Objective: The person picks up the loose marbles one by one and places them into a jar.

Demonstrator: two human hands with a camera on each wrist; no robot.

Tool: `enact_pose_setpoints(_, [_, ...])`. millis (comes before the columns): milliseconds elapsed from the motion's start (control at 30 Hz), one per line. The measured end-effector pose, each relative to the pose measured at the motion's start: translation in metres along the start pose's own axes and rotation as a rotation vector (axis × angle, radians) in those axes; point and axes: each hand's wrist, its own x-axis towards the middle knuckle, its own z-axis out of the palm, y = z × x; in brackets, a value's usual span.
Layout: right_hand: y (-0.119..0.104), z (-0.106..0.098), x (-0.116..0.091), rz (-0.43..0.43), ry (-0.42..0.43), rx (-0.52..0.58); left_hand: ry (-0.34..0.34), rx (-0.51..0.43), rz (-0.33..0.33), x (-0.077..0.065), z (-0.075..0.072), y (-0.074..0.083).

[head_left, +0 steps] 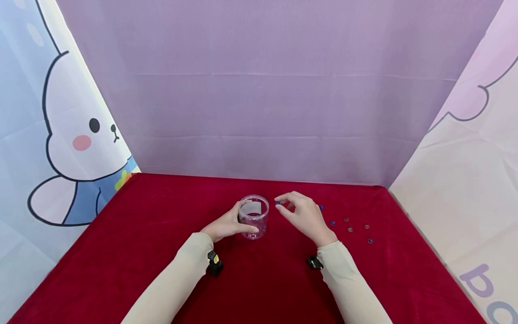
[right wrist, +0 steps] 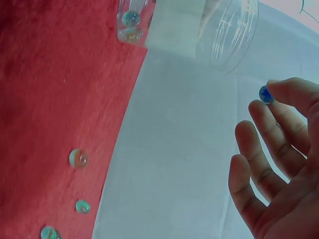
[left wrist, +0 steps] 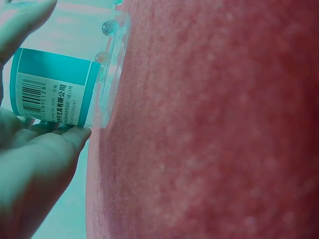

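Observation:
A clear plastic jar (head_left: 259, 220) with a paper label (left wrist: 52, 92) stands upright on the red cloth, its mouth uncovered. My left hand (head_left: 231, 223) grips it round the side, thumb across the front. Inside, near the bottom, lie a dark marble (right wrist: 131, 19) and an orange-tinted marble (right wrist: 132, 35). Just right of the jar's rim and raised above the cloth, my right hand (head_left: 303, 216) pinches a blue marble (right wrist: 266, 94) between thumb and fingertip. The other fingers of that hand are spread and loosely bent in the right wrist view.
Several loose marbles lie on the red cloth (head_left: 259, 288) to the right of my right hand, among them a blue marble (head_left: 332, 223), a brownish marble (head_left: 350, 229) and a dark marble (head_left: 370, 241). A lilac curtain (head_left: 259, 99) rises behind the table, with printed curtains at both sides.

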Motion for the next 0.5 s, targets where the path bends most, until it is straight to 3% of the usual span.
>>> enact_pose_setpoints(500, [-0.010, 0.017, 0.008, -0.017, -0.005, 0.060, -0.003, -0.023, -0.004, 0.001, 0.000, 0.001])
